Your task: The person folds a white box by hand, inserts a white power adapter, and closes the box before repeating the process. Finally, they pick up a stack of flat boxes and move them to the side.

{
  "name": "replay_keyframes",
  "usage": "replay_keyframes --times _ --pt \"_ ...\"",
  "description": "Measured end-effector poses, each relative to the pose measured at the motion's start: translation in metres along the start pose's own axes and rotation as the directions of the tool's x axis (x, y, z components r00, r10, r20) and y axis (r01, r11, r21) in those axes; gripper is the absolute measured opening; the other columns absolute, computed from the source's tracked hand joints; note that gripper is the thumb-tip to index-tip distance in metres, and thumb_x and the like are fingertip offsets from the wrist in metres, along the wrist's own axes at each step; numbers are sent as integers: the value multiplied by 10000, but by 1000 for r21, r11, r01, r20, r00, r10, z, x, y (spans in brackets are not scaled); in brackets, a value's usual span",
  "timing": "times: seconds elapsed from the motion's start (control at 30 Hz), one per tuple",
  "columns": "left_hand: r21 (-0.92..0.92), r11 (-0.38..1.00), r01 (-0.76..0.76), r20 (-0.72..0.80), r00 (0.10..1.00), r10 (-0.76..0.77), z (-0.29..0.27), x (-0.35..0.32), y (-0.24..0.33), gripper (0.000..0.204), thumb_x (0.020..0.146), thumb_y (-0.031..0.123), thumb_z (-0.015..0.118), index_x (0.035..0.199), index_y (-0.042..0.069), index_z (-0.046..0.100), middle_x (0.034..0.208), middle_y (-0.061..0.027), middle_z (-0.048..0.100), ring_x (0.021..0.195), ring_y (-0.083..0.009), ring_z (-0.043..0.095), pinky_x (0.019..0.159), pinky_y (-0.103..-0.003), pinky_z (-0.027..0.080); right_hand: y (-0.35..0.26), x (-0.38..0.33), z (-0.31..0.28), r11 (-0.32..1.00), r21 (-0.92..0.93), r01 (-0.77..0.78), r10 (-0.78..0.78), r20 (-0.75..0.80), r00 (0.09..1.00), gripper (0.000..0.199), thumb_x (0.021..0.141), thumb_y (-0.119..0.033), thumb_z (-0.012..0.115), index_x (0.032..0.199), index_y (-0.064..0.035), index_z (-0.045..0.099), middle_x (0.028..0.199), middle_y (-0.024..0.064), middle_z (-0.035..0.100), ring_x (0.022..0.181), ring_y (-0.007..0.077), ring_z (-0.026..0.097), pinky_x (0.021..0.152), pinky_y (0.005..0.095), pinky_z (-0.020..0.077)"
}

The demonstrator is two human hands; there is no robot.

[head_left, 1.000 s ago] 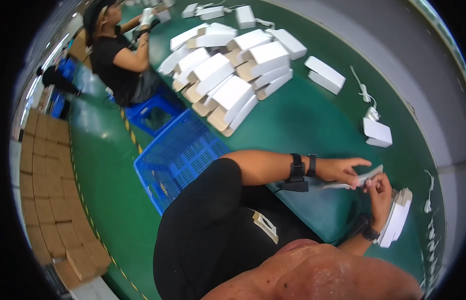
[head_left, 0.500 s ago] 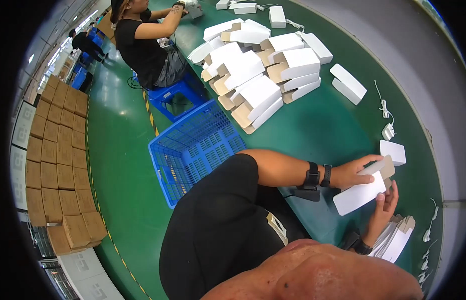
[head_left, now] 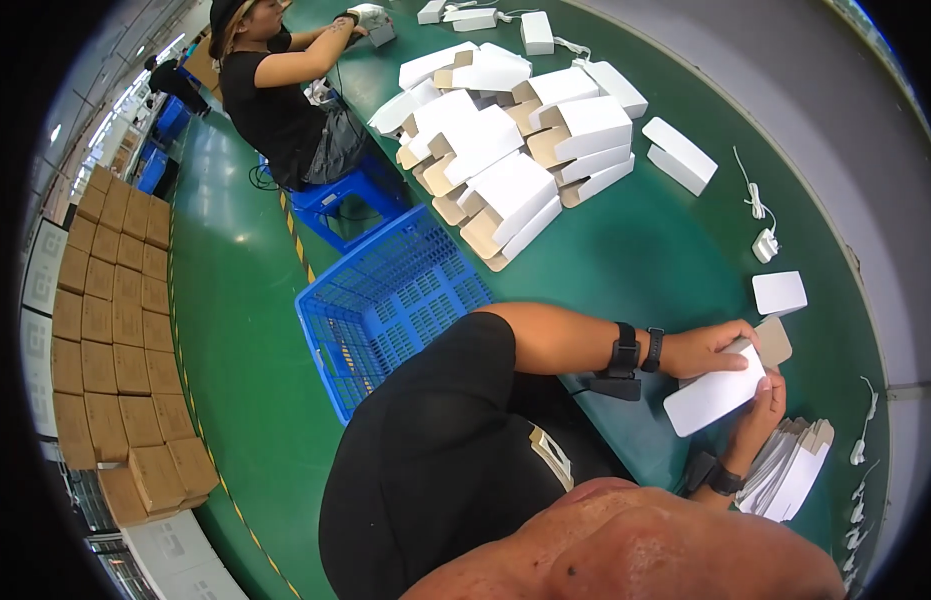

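White paperboard box (head_left: 713,398): where is it in the head view?

Up in the person's two hands, above the near part of the green desk (head_left: 625,255), tilted, with a tan flap (head_left: 773,341) sticking out at its far end. Whether it touches the desk, I cannot tell.

How do the fingers stand?

Left hand (head_left: 707,350): fingers bent around the upper part, thumb flat on the white face, so it has firm hold. Right hand (head_left: 757,412): fingers slightly curled, nearly together, against the right side; I cannot tell whether they pinch it.

What lies close by?

A stack of flattened cartons (head_left: 787,468) just beside the right wrist, and a small white box (head_left: 779,293) beyond the left hand. Past that is a white plug (head_left: 765,246) with its bundled cable (head_left: 754,203).

And further off?

Open white boxes (head_left: 510,190) piled up on the desk, a blue plastic crate (head_left: 337,362) to the left, and a co-worker (head_left: 275,100) seated on a blue stool (head_left: 347,200).
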State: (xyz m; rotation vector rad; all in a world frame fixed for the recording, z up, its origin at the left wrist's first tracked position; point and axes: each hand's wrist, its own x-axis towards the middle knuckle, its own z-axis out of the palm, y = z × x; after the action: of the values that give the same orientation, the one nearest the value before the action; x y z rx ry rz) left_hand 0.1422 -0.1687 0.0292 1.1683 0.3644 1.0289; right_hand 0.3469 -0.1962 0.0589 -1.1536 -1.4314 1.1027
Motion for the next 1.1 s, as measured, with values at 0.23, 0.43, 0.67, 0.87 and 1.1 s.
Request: replay_keyframes --times 0.23,0.43,0.67,0.87,1.1 --pt "-204 979 23 -120 992 -48 -18 27 -6 615 992 97 546 1477 177 175 1063 -108 623 902 -116 627 726 -279 532 -2 28 38 956 -142 256 -280 -188 942 216 992 -120 514 1158 7 569 1177 124 599 1092 205 547 995 338 403" --pt "229 967 -114 -72 988 134 -41 77 -32 648 950 61 613 1462 105 219 1128 -132 600 965 -142 599 802 -299 521 11 81 -4 975 -176 135 -156 -111 981 213 969 -94 556 999 48 711 1091 110 701 1036 196 626 942 301 459" --pt "196 980 -37 -57 997 49 -29 107 -46 668 944 101 641 1466 83 225 1147 -162 620 964 -175 633 839 -304 523 44 103 -46 985 172 24 -12 -73 997 182 939 -70 609 1068 18 703 1139 127 688 1029 171 631 919 292 486" --pt "226 974 -28 -22 999 34 -33 110 -47 652 966 133 612 1481 84 215 1135 -173 635 964 -175 643 827 -304 526 39 105 -51 988 148 -30 35 -30 999 181 940 -54 600 1077 16 695 1139 113 688 1015 153 633 894 283 498" --pt "248 969 16 14 1000 -20 -34 113 -43 635 983 161 587 1497 84 222 1111 -167 652 977 -169 646 827 -307 525 37 106 -50 990 144 11 -8 -21 1000 190 935 -42 602 1096 10 688 1124 96 693 1007 144 635 879 281 504"
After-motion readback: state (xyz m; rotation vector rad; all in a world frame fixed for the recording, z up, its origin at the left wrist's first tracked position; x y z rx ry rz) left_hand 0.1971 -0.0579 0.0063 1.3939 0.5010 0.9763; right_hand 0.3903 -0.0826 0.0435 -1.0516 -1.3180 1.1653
